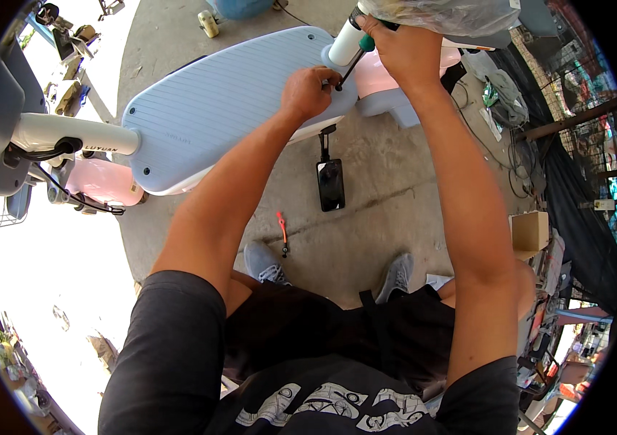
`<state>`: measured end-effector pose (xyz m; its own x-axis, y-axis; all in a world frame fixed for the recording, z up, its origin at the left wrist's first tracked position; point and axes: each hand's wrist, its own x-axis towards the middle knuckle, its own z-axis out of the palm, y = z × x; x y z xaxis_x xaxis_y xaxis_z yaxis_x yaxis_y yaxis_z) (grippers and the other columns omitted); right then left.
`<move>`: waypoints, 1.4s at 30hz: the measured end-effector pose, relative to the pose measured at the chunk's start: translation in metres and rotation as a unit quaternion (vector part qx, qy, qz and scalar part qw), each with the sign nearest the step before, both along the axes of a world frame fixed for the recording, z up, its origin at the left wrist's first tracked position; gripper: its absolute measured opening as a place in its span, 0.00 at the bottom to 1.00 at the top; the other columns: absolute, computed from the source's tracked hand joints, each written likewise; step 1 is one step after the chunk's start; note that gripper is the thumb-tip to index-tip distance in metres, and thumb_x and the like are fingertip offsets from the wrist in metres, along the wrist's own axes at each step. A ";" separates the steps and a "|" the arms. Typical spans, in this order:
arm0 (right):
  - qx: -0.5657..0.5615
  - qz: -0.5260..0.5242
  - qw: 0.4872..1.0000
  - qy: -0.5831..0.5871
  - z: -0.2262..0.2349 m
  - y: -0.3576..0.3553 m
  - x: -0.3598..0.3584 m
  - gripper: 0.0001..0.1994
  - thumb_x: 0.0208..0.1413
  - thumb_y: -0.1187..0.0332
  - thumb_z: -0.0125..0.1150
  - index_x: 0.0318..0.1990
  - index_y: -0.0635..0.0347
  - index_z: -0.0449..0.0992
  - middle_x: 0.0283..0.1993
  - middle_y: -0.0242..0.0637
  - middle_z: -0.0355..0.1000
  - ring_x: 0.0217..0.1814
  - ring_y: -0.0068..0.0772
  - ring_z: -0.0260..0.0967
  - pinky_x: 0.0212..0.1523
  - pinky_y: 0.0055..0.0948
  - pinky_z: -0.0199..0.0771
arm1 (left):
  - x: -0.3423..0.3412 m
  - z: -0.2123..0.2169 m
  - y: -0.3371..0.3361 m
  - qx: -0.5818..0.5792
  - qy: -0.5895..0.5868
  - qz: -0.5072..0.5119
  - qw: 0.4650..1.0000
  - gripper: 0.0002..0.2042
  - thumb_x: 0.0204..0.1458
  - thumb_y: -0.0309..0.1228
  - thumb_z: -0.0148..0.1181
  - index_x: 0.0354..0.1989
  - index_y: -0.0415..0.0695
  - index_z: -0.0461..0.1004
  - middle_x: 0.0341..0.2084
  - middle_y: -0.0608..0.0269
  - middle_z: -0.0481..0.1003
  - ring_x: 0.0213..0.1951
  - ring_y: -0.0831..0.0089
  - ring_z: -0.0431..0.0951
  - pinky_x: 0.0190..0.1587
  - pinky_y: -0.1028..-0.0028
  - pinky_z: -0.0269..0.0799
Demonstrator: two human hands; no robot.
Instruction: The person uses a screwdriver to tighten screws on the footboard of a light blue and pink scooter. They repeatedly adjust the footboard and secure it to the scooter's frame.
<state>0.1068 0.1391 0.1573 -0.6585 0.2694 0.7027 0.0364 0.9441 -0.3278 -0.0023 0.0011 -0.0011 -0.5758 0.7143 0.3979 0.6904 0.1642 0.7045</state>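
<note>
A pale blue-grey ribbed footboard point(221, 94) of an electric scooter stretches in front of me, with dark screw holes at its corners. My right hand point(411, 58) is closed around the green handle of a screwdriver point(367, 43), beside the white stem at the board's right end. The dark shaft slants down to the board's near right corner. There my left hand point(307, 93) rests with its fingers pinched together by the screwdriver's tip. What they pinch, perhaps a screw, is too small and hidden to make out.
A phone point(331, 185) hangs on a black mount under the board's near edge. An orange-red tool point(282, 230) lies on the concrete by my shoe. Pink covers point(105, 180) flank the board's ends. A can point(208, 24) stands beyond it; an open cardboard box point(530, 232) sits right.
</note>
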 end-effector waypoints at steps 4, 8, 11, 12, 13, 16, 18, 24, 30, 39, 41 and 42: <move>-0.208 0.046 0.971 -0.107 0.021 -0.012 0.014 0.15 0.53 0.60 0.70 0.44 0.58 0.85 0.40 0.36 0.83 0.43 0.32 0.77 0.49 0.32 0.74 | -0.001 -0.001 -0.003 0.008 0.005 0.000 1.000 0.11 0.48 0.21 0.62 0.39 0.49 0.85 0.37 0.61 0.83 0.35 0.57 0.83 0.41 0.62 0.77; -0.308 0.166 0.933 -0.087 0.012 0.005 0.009 0.14 0.54 0.66 0.69 0.48 0.55 0.85 0.46 0.35 0.82 0.50 0.30 0.76 0.54 0.31 0.72 | 0.001 0.002 0.000 0.000 0.009 -0.001 1.000 0.11 0.48 0.21 0.62 0.38 0.48 0.85 0.36 0.61 0.83 0.34 0.57 0.83 0.41 0.62 0.77; -0.223 0.153 0.962 0.033 0.004 -0.009 0.005 0.12 0.56 0.60 0.72 0.37 0.61 0.83 0.29 0.35 0.80 0.31 0.30 0.74 0.37 0.37 0.73 | 0.000 0.000 -0.001 0.005 0.013 -0.001 1.000 0.11 0.48 0.21 0.61 0.38 0.48 0.84 0.36 0.61 0.83 0.34 0.57 0.83 0.41 0.62 0.77; -0.231 0.091 0.968 -0.044 0.008 -0.010 0.014 0.14 0.54 0.63 0.72 0.46 0.59 0.85 0.43 0.37 0.83 0.44 0.33 0.77 0.50 0.32 0.74 | -0.001 -0.001 -0.001 0.007 0.014 0.001 1.000 0.11 0.48 0.21 0.61 0.38 0.48 0.84 0.36 0.61 0.83 0.35 0.57 0.83 0.41 0.62 0.77; -0.189 0.070 0.979 -0.023 0.006 -0.009 0.014 0.14 0.54 0.63 0.72 0.45 0.60 0.85 0.42 0.37 0.83 0.44 0.33 0.77 0.49 0.33 0.74 | 0.000 -0.001 0.000 0.009 0.015 0.001 1.000 0.11 0.48 0.21 0.61 0.38 0.48 0.85 0.37 0.61 0.83 0.35 0.57 0.83 0.41 0.62 0.77; -0.080 0.007 0.997 0.004 0.000 -0.010 0.012 0.12 0.55 0.64 0.71 0.44 0.59 0.85 0.43 0.34 0.83 0.43 0.29 0.76 0.49 0.30 0.73 | 0.001 -0.001 0.003 0.010 0.007 0.001 1.000 0.11 0.48 0.20 0.61 0.38 0.48 0.85 0.36 0.61 0.83 0.35 0.57 0.83 0.41 0.62 0.77; -0.030 -0.035 0.999 -0.028 0.001 -0.013 0.014 0.10 0.59 0.65 0.69 0.45 0.56 0.85 0.47 0.27 0.83 0.47 0.20 0.73 0.50 0.22 0.71 | 0.001 -0.002 0.003 0.017 0.007 -0.004 1.000 0.11 0.47 0.20 0.61 0.38 0.48 0.85 0.36 0.61 0.83 0.35 0.57 0.83 0.41 0.63 0.77; -0.344 0.192 0.915 -0.091 0.029 -0.011 0.018 0.08 0.60 0.69 0.67 0.44 0.58 0.84 0.46 0.30 0.81 0.49 0.21 0.72 0.49 0.25 0.71 | 0.001 0.005 -0.002 -0.003 0.011 -0.010 1.000 0.12 0.47 0.20 0.61 0.39 0.47 0.85 0.36 0.60 0.83 0.35 0.56 0.83 0.41 0.63 0.77; -0.154 0.053 0.986 0.021 0.000 -0.012 0.012 0.15 0.53 0.63 0.74 0.44 0.62 0.84 0.42 0.41 0.82 0.44 0.38 0.78 0.49 0.37 0.75 | 0.001 0.001 -0.002 0.010 -0.003 -0.010 1.000 0.14 0.47 0.20 0.61 0.40 0.48 0.85 0.38 0.61 0.84 0.36 0.56 0.83 0.42 0.63 0.77; -0.429 0.205 0.878 -0.056 0.021 -0.016 0.015 0.14 0.55 0.65 0.73 0.45 0.64 0.83 0.41 0.39 0.83 0.46 0.30 0.78 0.50 0.31 0.76 | -0.002 0.000 -0.004 -0.009 0.003 -0.014 1.000 0.16 0.48 0.20 0.59 0.42 0.53 0.86 0.39 0.63 0.84 0.40 0.54 0.83 0.43 0.60 0.77; -0.384 0.193 0.902 -0.053 0.021 -0.012 0.017 0.13 0.55 0.66 0.73 0.45 0.64 0.83 0.42 0.37 0.83 0.46 0.26 0.79 0.50 0.30 0.76 | -0.001 0.001 -0.002 -0.006 0.004 -0.015 1.000 0.16 0.48 0.20 0.59 0.42 0.53 0.86 0.39 0.63 0.84 0.40 0.54 0.83 0.43 0.60 0.77; -0.360 0.187 0.912 -0.051 0.019 -0.010 0.018 0.13 0.56 0.66 0.72 0.45 0.64 0.83 0.42 0.37 0.83 0.46 0.25 0.79 0.50 0.29 0.77 | 0.000 0.002 -0.001 -0.003 0.001 -0.016 1.000 0.16 0.48 0.20 0.59 0.42 0.53 0.86 0.39 0.62 0.84 0.40 0.54 0.83 0.43 0.60 0.77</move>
<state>0.1251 0.1287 0.1766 -0.8512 0.3802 0.3619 -0.1794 0.4372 -0.8813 -0.0019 0.0000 0.0004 -0.5521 0.7347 0.3943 0.6967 0.1466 0.7022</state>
